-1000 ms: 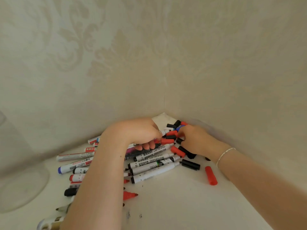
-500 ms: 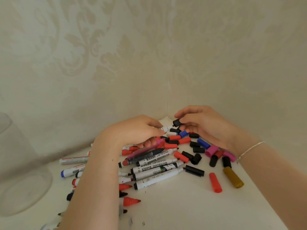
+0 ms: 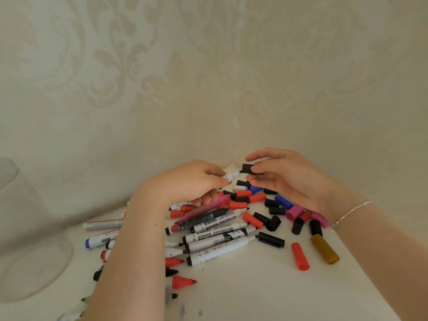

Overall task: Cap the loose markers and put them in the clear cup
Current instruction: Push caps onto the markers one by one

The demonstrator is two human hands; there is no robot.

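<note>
From the head camera I saw my left hand (image 3: 194, 181) curled round a white marker (image 3: 231, 176), its tip poking out toward the corner of the wall. My right hand (image 3: 284, 179) pinched a black cap (image 3: 247, 169) just off that tip, the two not quite touching. Below them the bench (image 3: 243, 293) carried a heap of uncapped whiteboard markers (image 3: 217, 239) and scattered loose caps (image 3: 273, 205), among them a red cap (image 3: 300, 256) and a gold one (image 3: 324, 249) lying apart. The clear cup (image 3: 30, 239) stood at the far left, well away from both hands.
</note>
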